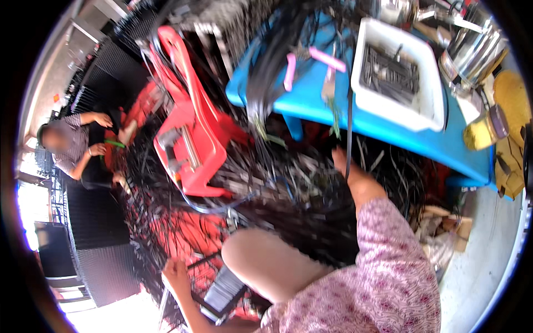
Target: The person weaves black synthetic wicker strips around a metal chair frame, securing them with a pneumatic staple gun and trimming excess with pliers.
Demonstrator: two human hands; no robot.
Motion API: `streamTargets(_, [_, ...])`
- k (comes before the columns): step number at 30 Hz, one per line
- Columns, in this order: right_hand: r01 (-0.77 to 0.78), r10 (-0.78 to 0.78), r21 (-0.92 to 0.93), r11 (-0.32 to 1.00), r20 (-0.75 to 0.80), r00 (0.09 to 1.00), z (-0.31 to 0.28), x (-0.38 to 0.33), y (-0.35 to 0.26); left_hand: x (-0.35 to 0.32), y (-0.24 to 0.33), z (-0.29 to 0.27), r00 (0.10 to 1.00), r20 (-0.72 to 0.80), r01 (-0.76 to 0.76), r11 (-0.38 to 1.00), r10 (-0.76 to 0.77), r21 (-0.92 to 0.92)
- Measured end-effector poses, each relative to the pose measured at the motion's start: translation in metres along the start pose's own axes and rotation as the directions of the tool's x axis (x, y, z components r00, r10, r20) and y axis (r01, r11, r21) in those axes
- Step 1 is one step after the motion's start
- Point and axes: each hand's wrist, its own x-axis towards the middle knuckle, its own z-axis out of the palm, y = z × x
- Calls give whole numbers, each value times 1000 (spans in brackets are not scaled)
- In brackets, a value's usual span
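My right hand [340,160] reaches down among loose black and grey strips [311,172] below the blue table's edge. Its fingers are small and blurred, so their grip does not show. A long black strip [349,127] hangs from the table and passes in front of that wrist. At the lower left, my left hand [176,273] is raised with curled fingers, beside a dark frame [202,261]; anything inside the fingers is hidden. A bundle of long black strips [269,72] drapes over the blue table [311,105]. Pink-handled cutters [327,58] lie next to it.
A red chair [208,144] holds a grey and silver hand tool [180,150]. On the table stand a white tray [397,114] of dark pieces and a jar [483,132] with yellow contents. A co-worker [72,141] sits at far left, holding something green [115,143].
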Motion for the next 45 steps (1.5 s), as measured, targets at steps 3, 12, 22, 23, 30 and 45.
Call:
streamTargets(3, [228,-197,-194,954,170,966,-65,0,-56,-31,-11,-8,995,1,103,991,-103,-86])
streamTargets(12, [88,-93,-210,974,-14,996,-91,-17,-28,-15,-47,-2,1000,28,-4,1000,4,-18])
streamTargets(22, [109,-6,-229,967,410,912,-181,-65,-90,-26,-16,-7,993,-116,42,998,-36,52])
streamTargets(23, [48,30,-206,977,361,932,-159,-63,-70,-18,-15,-2,992,-125,26,999,-20,42])
streamTargets(30, [111,-109,-194,975,18,994,-161,-74,-63,-21,-16,-4,988,-146,41,999,-39,12])
streamTargets(45, [500,-309,807,313,-412,857,-722,-305,-171,-33,-34,-18,978,-192,-64,991,86,120])
